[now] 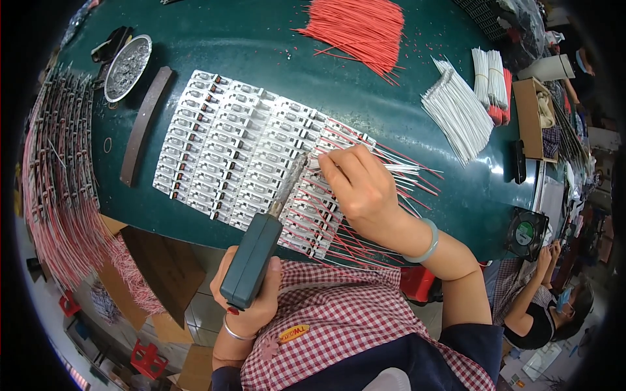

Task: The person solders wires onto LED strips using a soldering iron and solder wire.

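My left hand (251, 293) is closed round the dark green grip of a soldering gun (251, 260). The gun's metal barrel reaches up across a sheet of small white lamp-holder boards (228, 143), its tip ending close to my right fingers. Over the sheet's right part, my right hand (365, 189) is closed in a pinch. White wires (404, 169) stick out to the right from behind it; the exact hold at the fingertips is partly hidden. Red wires (411, 156) fan out from the sheet's right-hand column. The columns on the left carry no wires.
Red wires (358, 29) lie piled at the far side, white wires (460, 111) at the right. A metal bowl (128, 68) and a brown curved bar (147, 127) sit left. Wired strips (59, 163) hang over the left edge. A fan (527, 233) stands right, near another person (551, 303).
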The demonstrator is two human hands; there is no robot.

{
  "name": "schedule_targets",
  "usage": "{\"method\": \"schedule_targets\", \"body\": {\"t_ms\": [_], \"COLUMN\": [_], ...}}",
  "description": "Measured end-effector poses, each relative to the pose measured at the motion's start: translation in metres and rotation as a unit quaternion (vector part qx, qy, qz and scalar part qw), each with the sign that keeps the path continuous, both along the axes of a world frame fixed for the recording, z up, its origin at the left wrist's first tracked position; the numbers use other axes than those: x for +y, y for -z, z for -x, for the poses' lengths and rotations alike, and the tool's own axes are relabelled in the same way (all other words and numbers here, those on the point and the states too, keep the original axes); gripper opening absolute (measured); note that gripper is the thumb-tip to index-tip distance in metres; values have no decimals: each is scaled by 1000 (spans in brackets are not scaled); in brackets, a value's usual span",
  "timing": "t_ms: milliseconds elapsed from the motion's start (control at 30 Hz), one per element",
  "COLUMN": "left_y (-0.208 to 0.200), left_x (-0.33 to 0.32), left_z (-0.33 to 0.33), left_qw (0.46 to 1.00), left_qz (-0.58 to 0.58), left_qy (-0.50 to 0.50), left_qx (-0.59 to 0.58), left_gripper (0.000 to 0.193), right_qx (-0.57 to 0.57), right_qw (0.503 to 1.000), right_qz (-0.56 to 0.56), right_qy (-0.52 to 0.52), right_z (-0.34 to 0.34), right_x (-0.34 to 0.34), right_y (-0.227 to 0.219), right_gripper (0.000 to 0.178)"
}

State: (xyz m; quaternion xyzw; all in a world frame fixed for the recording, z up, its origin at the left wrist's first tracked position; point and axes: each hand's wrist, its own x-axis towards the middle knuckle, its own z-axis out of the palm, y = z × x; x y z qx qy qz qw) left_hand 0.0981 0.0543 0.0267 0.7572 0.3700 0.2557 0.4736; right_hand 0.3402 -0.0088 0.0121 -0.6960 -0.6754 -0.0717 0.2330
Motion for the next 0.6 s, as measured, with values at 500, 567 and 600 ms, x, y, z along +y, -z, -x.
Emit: {"method": "schedule_targets", "body": {"t_ms": [500,567,600], "left_y": [0,-2,-3], "left_x": [-6,-5,-4], "left_z": [11,10,9], "left_qw": [1000,1000,1000], "left_qz": [-11,-13,-14], "left_qy": [-15,-13,-11], "left_qx": [-8,-12,-16], "left_gripper": [24,24,23], "right_qx": [4,12,15], "right_qw": [999,1000,1000], "right_qz": [-31,-26,-20], "right_qy": [-9,-10,-11], "right_z": [6,8,9], "right_x": [-6,-6,-6], "right_y": [-4,-3,-3], "right_gripper": [36,36,36]}}
